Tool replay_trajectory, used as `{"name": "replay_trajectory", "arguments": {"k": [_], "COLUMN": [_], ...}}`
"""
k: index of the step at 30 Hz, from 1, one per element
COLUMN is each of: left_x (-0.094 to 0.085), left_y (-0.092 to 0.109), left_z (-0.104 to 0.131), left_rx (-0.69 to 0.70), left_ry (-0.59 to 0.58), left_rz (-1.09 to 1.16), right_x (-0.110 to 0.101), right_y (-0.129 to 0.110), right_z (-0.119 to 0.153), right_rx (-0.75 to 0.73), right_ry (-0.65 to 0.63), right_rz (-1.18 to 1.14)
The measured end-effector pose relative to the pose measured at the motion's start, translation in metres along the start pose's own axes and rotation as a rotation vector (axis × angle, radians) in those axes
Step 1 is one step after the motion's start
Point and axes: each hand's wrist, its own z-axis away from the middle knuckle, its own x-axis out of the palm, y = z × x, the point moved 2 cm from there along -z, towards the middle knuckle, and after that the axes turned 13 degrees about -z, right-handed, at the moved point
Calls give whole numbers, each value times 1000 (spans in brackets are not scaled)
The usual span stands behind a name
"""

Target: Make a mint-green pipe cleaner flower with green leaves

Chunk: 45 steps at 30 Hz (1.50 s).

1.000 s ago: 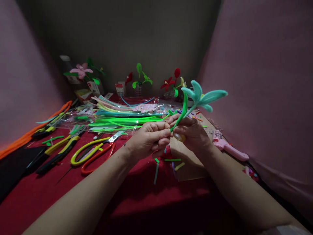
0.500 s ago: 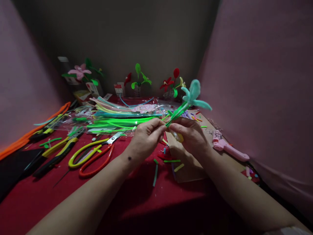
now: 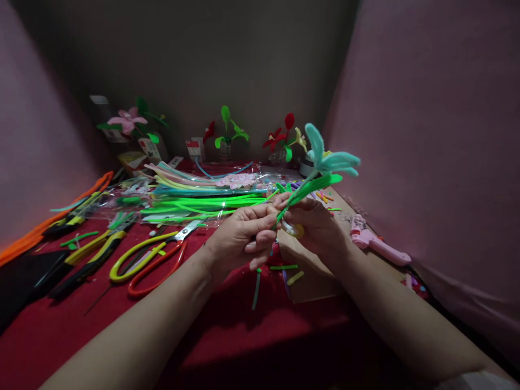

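A pipe-cleaner flower (image 3: 325,160) with teal petals and a green stem and leaf is held up above the red table cloth (image 3: 81,319). My left hand (image 3: 241,235) pinches the lower end of the green stem between thumb and fingers. My right hand (image 3: 314,227) grips the same stem just beside it, and a small roll of tape (image 3: 293,229) rests in its palm. The flower head tilts up and to the right of both hands.
Bundles of green and pastel pipe cleaners in plastic (image 3: 195,197) lie behind the hands. Yellow and red scissors (image 3: 150,257), pliers (image 3: 81,260) and orange pipe cleaners (image 3: 49,222) lie left. A pink glue gun (image 3: 376,241) lies right. Finished flowers (image 3: 227,130) stand at the back wall.
The flower has been turned in my fingers: the petals swung from spread right to upright, and the green leaf now points right. Both hands stayed close together on the stem.
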Motion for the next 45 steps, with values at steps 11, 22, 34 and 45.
{"name": "replay_trajectory", "arguments": {"k": [11,22,34,45], "left_x": [-2,-2,-5,-16], "left_y": [1,6,-2,-6], "left_z": [3,6,2,-5], "left_rx": [407,-34,277,-20], "left_ry": [650,34,634,209], "left_rz": [-1191,-98,-1212,-280], "right_x": [1,3,0,-3], "right_y": [3,-3,11,12], "right_z": [2,1,0,0], "right_rx": [-98,4,-108,-106], "right_ry": [218,-19,285,110], "right_rz": [215,52,180,84]}}
